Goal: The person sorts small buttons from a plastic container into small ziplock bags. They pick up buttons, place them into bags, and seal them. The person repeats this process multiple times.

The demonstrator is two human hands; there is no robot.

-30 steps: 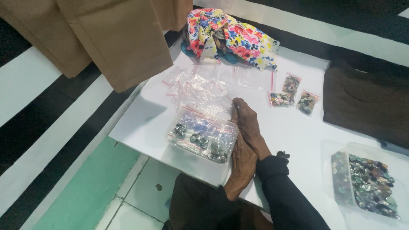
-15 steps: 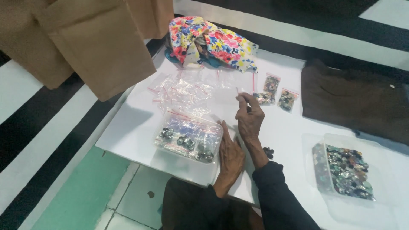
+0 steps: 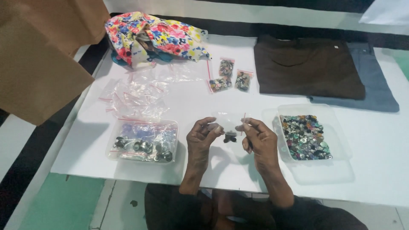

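Small clear zip bag (image 3: 230,125) with a few dark buttons at the bottom, held above the white table (image 3: 191,102), mid-front. Left hand (image 3: 200,138) and right hand (image 3: 260,140) each pinch a top corner, fingers closed on the bag, wrists raised.

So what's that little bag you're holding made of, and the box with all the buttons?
The small bag looks like thin, clear, glossy plastic: the dark pieces inside show through, and a red strip runs along its top. The box seems to be stiffer see-through plastic, slightly cloudy, holding its shape. The buttons look like shiny plastic, possibly some metal.
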